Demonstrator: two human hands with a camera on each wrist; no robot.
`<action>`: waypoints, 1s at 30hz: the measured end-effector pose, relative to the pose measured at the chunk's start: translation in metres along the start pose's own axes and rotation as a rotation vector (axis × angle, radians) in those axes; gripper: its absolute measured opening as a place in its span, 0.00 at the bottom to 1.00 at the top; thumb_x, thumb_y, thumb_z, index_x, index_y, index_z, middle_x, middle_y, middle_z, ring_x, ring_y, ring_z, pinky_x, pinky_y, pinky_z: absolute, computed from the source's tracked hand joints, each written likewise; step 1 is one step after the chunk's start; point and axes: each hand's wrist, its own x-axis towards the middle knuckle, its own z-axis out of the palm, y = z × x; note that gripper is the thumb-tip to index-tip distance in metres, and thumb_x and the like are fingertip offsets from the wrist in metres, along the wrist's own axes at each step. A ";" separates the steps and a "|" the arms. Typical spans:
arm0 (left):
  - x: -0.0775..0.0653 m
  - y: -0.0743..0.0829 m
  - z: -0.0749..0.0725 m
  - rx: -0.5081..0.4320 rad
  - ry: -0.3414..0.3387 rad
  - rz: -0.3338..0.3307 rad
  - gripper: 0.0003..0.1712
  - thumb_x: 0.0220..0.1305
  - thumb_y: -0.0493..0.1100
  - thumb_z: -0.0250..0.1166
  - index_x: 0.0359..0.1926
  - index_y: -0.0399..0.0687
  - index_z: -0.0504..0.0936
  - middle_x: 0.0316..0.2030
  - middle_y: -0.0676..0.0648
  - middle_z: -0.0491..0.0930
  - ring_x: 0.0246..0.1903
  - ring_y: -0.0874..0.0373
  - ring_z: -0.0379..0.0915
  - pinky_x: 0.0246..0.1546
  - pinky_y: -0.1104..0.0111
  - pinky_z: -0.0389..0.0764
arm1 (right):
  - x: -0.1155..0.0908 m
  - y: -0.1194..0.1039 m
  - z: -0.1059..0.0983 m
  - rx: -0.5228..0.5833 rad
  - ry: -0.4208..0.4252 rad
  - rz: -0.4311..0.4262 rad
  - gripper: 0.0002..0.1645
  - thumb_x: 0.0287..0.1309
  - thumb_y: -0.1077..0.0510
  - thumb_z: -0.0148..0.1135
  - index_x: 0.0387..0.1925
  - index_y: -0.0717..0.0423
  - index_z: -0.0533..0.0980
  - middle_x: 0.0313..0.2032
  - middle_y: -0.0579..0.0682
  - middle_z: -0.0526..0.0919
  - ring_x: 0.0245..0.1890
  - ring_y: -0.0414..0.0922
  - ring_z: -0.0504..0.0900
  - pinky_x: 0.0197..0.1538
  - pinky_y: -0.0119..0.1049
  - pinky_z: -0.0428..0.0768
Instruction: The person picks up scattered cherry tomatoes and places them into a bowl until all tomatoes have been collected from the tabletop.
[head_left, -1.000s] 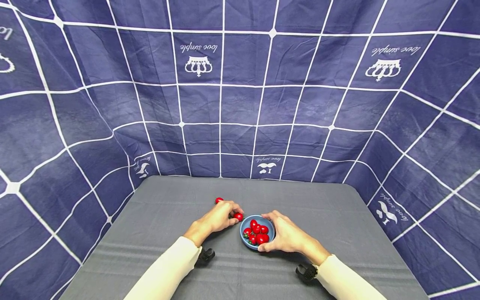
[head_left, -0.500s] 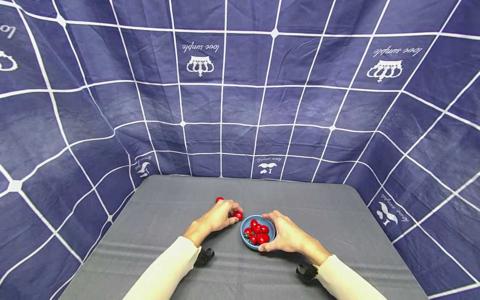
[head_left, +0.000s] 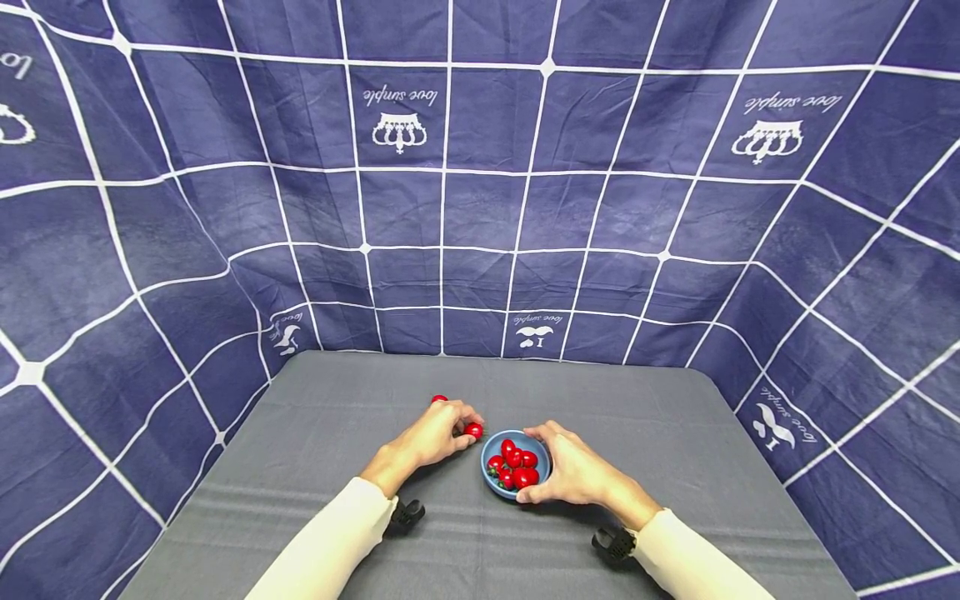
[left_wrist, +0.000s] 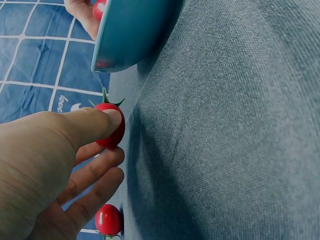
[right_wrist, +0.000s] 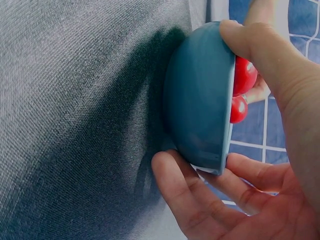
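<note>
My left hand (head_left: 438, 435) pinches a red cherry tomato (left_wrist: 114, 131) between thumb and fingertips, low over the table just left of the bowl. The tomato's green stem points toward the bowl in the left wrist view. A small blue bowl (right_wrist: 197, 95) stands on the table, and my right hand (head_left: 577, 471) grips its right side, thumb on the near rim and fingers around the far side. Several cherry tomatoes (head_left: 527, 477) lie inside the bowl, some with green stems. Beyond my left hand another cherry tomato (left_wrist: 108, 220) lies on the table, partly covered by the hand in the head view.
A grey cloth (head_left: 622, 400) covers the table. Blue curtains (head_left: 480, 208) with white grid lines enclose it at the back and on both sides. Black wrist straps (head_left: 615, 543) show below both hands.
My left hand has drawn very slightly left, away from the bowl, with the cherry tomato, whose stem now shows toward the bowl. The right hand and bowl have stayed in place.
</note>
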 end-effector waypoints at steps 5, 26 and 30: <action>-0.003 0.000 -0.001 -0.005 0.017 0.009 0.14 0.72 0.34 0.80 0.57 0.43 0.95 0.49 0.47 0.94 0.43 0.56 0.93 0.50 0.64 0.92 | 0.000 0.001 0.001 -0.009 0.006 -0.010 0.63 0.44 0.36 0.98 0.74 0.63 0.80 0.59 0.51 0.87 0.58 0.49 0.89 0.65 0.45 0.89; -0.009 0.027 -0.010 -0.063 0.105 0.030 0.14 0.73 0.35 0.80 0.57 0.41 0.94 0.46 0.46 0.93 0.41 0.53 0.92 0.47 0.64 0.93 | -0.001 -0.001 -0.001 -0.003 0.001 -0.009 0.63 0.44 0.36 0.97 0.74 0.63 0.79 0.59 0.52 0.87 0.58 0.50 0.88 0.64 0.44 0.89; -0.009 0.033 -0.011 -0.080 0.108 0.039 0.14 0.72 0.35 0.80 0.57 0.41 0.94 0.46 0.45 0.93 0.42 0.51 0.93 0.47 0.60 0.94 | -0.001 -0.001 -0.001 -0.005 0.000 -0.012 0.63 0.44 0.36 0.97 0.74 0.64 0.79 0.59 0.53 0.88 0.58 0.50 0.89 0.64 0.45 0.89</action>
